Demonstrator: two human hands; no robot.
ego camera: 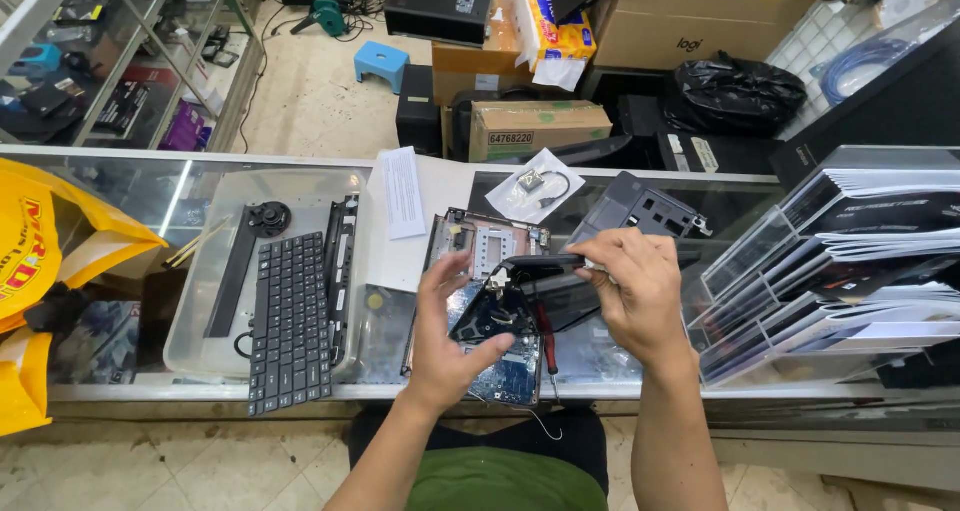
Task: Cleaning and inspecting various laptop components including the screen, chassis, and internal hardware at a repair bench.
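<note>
The black laptop part (520, 296), a dark panel with a small fan-like piece at its near end, sits lifted above the glass counter (120, 166), held between both hands over the opened laptop chassis (490, 246). From my remote seat I read the left hand (450, 336) as cupping it from below, thumb pressed on the lower edge and fingers spread behind, probably to steady it. The right hand (630, 291) is closed over the top edge, pinching it from above, which I judge tilts the piece toward the camera for a look. A red-handled screwdriver (545, 336) lies just under the part on the blue circuit board (510, 381), close at hand. A detached keyboard (290, 316) rests on a clear tray (200, 301) to the left, well apart, likely set aside to keep the chassis open.
</note>
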